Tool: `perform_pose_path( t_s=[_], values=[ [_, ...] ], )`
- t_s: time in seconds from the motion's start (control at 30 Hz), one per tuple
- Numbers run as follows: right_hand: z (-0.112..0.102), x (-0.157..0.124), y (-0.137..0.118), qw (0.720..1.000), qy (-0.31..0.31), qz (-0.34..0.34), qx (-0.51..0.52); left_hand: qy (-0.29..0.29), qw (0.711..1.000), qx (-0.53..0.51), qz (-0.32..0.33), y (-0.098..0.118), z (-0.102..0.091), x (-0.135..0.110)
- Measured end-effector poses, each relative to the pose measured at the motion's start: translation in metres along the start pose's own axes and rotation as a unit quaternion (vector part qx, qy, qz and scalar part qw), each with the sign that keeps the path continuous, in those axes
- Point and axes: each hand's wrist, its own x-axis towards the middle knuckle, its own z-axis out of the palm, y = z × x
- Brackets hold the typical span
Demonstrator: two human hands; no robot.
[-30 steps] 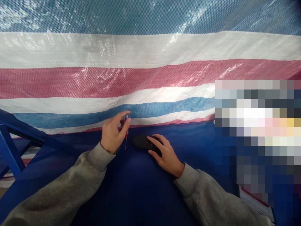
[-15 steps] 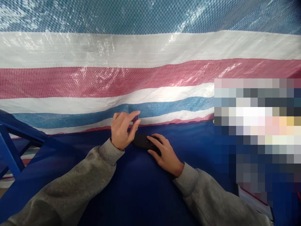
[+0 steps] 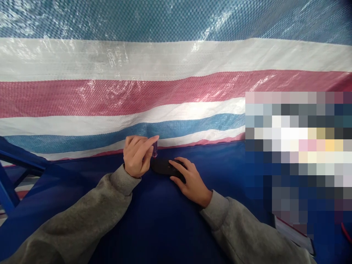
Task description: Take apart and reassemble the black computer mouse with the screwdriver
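My left hand (image 3: pixel 137 154) pinches a small screwdriver (image 3: pixel 155 149) by its clear purple handle and holds it upright over the left end of a flat black device (image 3: pixel 162 165). The shaft and tip are hidden behind my fingers and the device. My right hand (image 3: pixel 189 181) lies on the right end of the black device, with its fingers spread over it and pressing it against the dark blue table cover (image 3: pixel 165 220). Both arms wear grey sleeves.
A striped tarp (image 3: pixel 165 91) in blue, white and red hangs right behind the table. A blue metal frame (image 3: pixel 16 165) stands at the left. A blurred patch covers the right side, with a white edge (image 3: pixel 291 231) of something below it.
My left hand has moved right and down with the screwdriver, from beside the black device to right above its left end. My right hand has stayed on the device.
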Motion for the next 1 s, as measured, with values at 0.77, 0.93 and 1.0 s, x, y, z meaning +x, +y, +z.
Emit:
perform_pose_path(
  t_s=[0.77, 0.93, 1.0],
  values=[
    [-0.004, 0.002, -0.004, 1.000, -0.002, -0.002, 0.010, -0.015, 0.940, -0.169, -0.295, 0.021, -0.010, 0.004],
    [-0.003, 0.001, -0.003, 1.000, -0.006, 0.001, 0.014, 0.010, 0.954, -0.135, -0.267, 0.018, -0.008, 0.007],
    [-0.002, 0.001, -0.002, 1.000, -0.004, 0.000, 0.013, 0.022, 0.950, -0.161, -0.266, 0.017, -0.006, 0.008]
  ],
)
